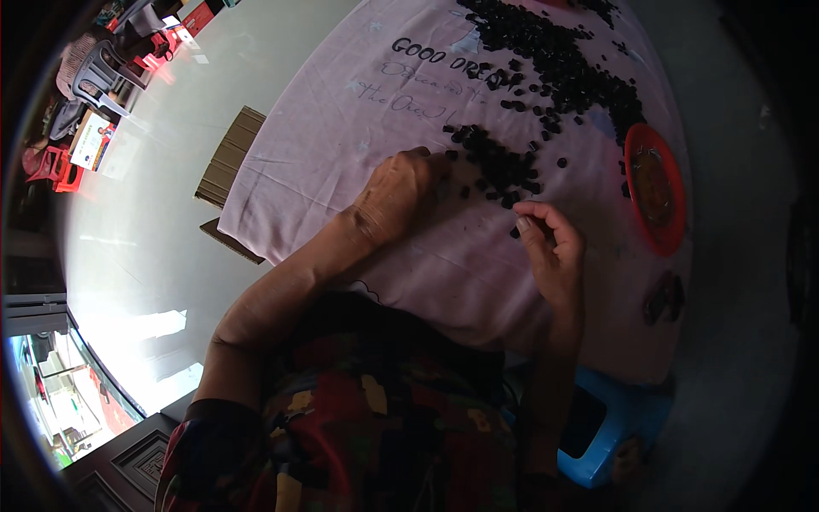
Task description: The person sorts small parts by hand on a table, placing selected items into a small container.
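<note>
A spread of small black cylinder-shaped pieces (505, 164) lies on a pink printed cloth (311, 141). My left hand (399, 194) rests on the cloth at the left edge of the nearer cluster, its fingers curled inward; their tips are in shadow and what they hold, if anything, is hidden. Just right and nearer, my right hand (553, 247) has thumb and forefinger bent together in a pinch. One black piece (515, 231) shows against the thumb tip, but whether it is gripped or lies on the cloth cannot be made out.
A larger heap of black pieces (554, 60) stretches across the far right. An orange-red round dish (668, 189) sits at the right edge, with small dark objects (663, 299) nearer. Below is a blue plastic stool (623, 418). Cardboard (230, 158) lies left; a grey chair (98, 81) stands beyond.
</note>
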A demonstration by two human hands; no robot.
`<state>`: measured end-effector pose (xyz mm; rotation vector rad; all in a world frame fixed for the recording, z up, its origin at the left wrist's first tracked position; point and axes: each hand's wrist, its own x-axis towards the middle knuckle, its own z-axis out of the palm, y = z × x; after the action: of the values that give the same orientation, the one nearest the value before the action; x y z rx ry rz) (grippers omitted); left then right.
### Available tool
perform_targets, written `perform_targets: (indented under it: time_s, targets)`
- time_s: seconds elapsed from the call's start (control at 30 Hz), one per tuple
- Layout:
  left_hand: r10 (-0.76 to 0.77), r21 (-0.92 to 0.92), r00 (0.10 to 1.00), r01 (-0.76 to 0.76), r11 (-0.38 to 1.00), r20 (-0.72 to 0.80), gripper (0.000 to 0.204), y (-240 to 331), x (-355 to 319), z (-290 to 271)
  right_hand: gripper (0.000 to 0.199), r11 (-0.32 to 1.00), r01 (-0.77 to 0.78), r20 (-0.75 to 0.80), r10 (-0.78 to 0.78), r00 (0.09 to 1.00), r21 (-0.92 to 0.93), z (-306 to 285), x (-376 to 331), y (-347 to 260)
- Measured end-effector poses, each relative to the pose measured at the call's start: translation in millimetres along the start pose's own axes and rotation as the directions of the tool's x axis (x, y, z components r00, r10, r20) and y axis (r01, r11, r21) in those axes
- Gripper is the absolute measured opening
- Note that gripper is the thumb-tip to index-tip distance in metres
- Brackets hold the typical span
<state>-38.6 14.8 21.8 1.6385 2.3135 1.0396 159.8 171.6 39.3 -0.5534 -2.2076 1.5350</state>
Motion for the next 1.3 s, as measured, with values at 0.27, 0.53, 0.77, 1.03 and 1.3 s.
perform_targets:
  time_s: [0.27, 0.53, 0.77, 1.03, 1.3]
  targets:
    - [0.016, 0.068, 1.0, -0.014, 0.998, -0.018, 0.02, 0, -6, -7, 0.02, 0.992, 0.095, 0.222, -0.074, 0.972, -0.082, 16, 22, -19]
    - [-0.195, -0.65, 0.952, 0.303, 0.696, 0.236, 0.014, 28, -16, -18, 0.018, 0.993, 0.052, 0.149, -0.068, 0.987, 0.11, 39, 19, -14]
    - [-0.223, -0.771, 0.916, 0.401, 0.494, 0.333, 0.013, 33, -20, -22, 0.013, 0.968, 0.143, 0.122, -0.171, 0.978, 0.205, 38, 17, -14]
    - [-0.056, -0.833, 0.972, 0.225, 0.505, 0.228, 0.019, 20, -21, -13, 0.017, 0.973, 0.14, 0.11, -0.162, 0.981, 0.181, 37, 12, -18]
    - [-0.104, -0.741, 0.961, 0.264, 0.618, 0.255, 0.024, 22, -21, -18, 0.017, 0.973, 0.131, 0.141, -0.159, 0.977, 0.188, 36, 12, -13]
